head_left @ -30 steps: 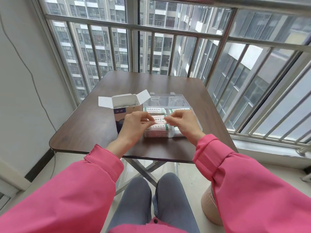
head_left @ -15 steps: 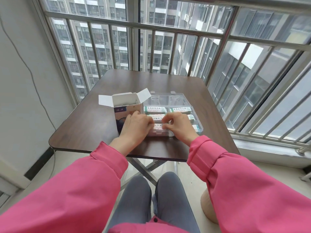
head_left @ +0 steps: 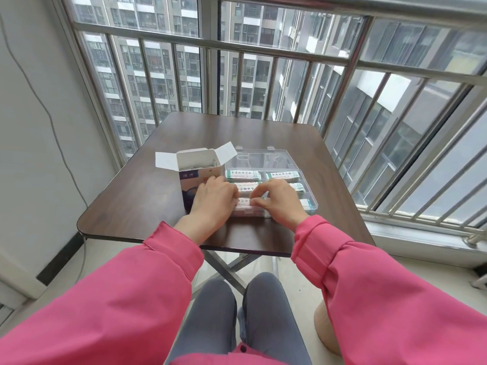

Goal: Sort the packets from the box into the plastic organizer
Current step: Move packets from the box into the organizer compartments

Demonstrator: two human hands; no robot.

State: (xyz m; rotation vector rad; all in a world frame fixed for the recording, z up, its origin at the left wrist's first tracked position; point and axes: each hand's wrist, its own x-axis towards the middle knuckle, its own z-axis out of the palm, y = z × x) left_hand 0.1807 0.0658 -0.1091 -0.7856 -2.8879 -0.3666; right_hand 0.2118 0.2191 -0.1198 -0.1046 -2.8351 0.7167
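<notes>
Clear plastic organizer (head_left: 312,206) on our desk (head_left: 137,196), beside an open box (head_left: 196,164); our left hand (head_left: 213,198) and right hand (head_left: 279,201), fingers curled, press a packet (head_left: 243,202) into it.

Both hands (head_left: 245,198) press packets (head_left: 243,202) into the plastic organizer (head_left: 312,206) beside the box (head_left: 196,164)

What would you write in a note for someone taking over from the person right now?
Left hand: lies over the near left compartment of the plastic organizer, fingers on the packets there; its grip is hidden.
Right hand: fingers curled, pressing on the same packets.
Box: open, upright on the table, against the organizer's left side.
Done: packets already lie in the far row and the row in front of it.
Left: seat this stack; check the box, whose contents cannot be seen.
</notes>
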